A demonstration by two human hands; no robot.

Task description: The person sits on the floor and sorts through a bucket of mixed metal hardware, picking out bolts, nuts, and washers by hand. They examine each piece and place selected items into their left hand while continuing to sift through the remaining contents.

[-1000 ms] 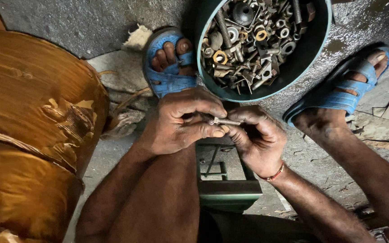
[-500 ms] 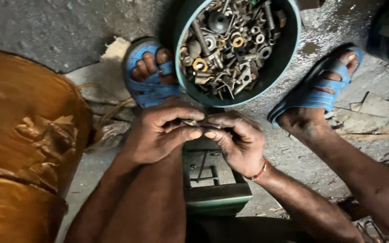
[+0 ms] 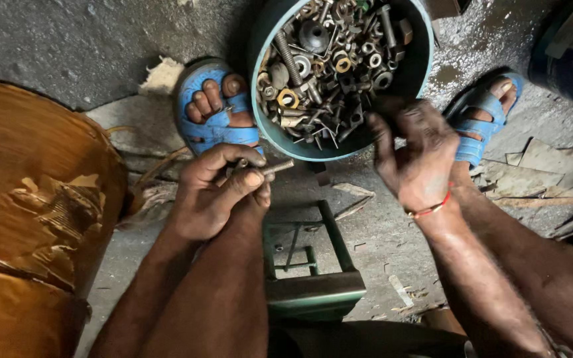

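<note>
Fingers of the blurred right hand vanish among bowl hardware, grip unclear; left hand pinches a bolt.

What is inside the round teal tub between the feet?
The teal tub holds loose metal hardware: bolts, nuts and washers. The right hand reaches over its near edge and covers some pieces; the bottom is hidden beneath the pile.

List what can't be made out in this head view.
- Right hand fingertips: blurred over the tub rim; any grasp unclear.
- Bolt in left hand: fingers hide most of it.
- Copper-coloured coil: cut off by the left edge.
- Green metal frame: forearms partly cover it.
</note>
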